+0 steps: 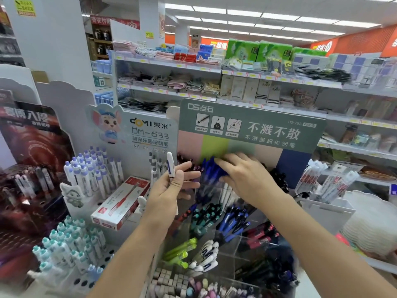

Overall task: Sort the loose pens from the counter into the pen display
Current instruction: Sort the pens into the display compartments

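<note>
While raised before the pen display (pixel 247 134), left hand (pixel 169 188) pinching one white pen (pixel 170 164) upright, right hand (pixel 245 179) spread open, blurred, atop its blue pens (pixel 211 168).

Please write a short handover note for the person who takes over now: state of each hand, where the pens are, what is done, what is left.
Left hand: holds one white and blue pen upright in a finger grip, not yet placed.
Right hand: blurred, resting on the blue pens in an upper compartment of the clear pen display; grip unclear.
Done: display compartments already hold sorted pens.
Left: put the held pen with matching ones. The counter is not visible, so remaining loose pens cannot be counted.
</note>
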